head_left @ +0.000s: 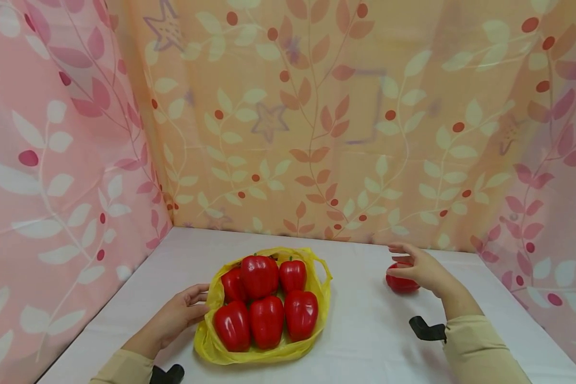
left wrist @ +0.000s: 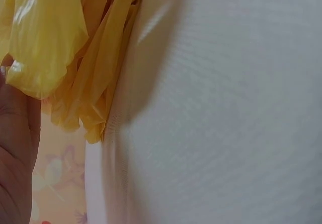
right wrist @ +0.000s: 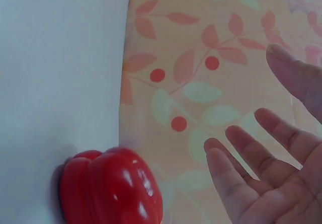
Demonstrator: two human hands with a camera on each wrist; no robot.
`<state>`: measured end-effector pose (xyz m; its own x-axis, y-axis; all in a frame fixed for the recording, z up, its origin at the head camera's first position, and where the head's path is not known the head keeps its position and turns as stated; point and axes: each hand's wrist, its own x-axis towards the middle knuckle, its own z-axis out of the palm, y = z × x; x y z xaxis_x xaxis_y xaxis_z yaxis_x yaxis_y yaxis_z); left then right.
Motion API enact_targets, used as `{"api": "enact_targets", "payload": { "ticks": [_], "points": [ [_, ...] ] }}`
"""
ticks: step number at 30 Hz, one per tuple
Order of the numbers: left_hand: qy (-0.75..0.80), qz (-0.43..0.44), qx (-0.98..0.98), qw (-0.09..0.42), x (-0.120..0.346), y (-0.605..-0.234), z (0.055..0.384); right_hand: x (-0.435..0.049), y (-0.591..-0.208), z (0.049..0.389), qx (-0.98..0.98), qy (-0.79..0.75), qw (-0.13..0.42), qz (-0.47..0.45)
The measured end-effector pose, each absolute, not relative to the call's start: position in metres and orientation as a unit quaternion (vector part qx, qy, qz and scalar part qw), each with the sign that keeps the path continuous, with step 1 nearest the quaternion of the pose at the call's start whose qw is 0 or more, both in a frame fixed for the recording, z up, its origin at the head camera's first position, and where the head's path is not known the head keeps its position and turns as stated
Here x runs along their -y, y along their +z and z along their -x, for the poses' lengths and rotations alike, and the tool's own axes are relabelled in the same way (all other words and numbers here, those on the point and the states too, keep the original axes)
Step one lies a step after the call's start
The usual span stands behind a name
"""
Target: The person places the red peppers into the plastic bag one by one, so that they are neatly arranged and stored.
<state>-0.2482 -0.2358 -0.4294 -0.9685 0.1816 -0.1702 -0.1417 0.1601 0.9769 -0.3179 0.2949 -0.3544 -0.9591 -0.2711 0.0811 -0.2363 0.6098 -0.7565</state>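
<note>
A yellow plastic bag (head_left: 319, 325) with its mouth spread wide sits on the white table, full of several red bell peppers (head_left: 266, 322). Against the bag's left side rests my left hand (head_left: 180, 314), its fingers loosely extended and touching the plastic. In the left wrist view, the crumpled bag edge (left wrist: 48, 43) hides the fingertips. Off to the right, a single red bell pepper (right wrist: 113, 189) lies on the table. My right hand (head_left: 424, 269) hovers over that pepper with fingers spread and nothing held; the right wrist view shows a gap between them.
The white table (head_left: 360, 330) is bounded by a pink leaf-patterned curtain (head_left: 53, 213) on the left, another on the right, and an orange one (head_left: 312, 122) behind. A black wrist mount (head_left: 427, 329) sticks out from the right sleeve.
</note>
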Motion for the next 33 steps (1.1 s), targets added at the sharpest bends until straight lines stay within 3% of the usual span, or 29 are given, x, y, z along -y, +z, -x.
{"api": "enact_targets", "payload": {
  "ticks": [14, 33],
  "points": [
    [0.644, -0.004, -0.755, 0.122, 0.235, -0.429, 0.249, -0.314, -0.367, 0.321, -0.922, -0.386, -0.002, 0.025],
    [0.651, -0.038, -0.746, 0.134, 0.235, -0.428, 0.247, -0.333, -0.401, 0.336, -0.948, -0.314, -0.003, -0.047]
  ]
}}
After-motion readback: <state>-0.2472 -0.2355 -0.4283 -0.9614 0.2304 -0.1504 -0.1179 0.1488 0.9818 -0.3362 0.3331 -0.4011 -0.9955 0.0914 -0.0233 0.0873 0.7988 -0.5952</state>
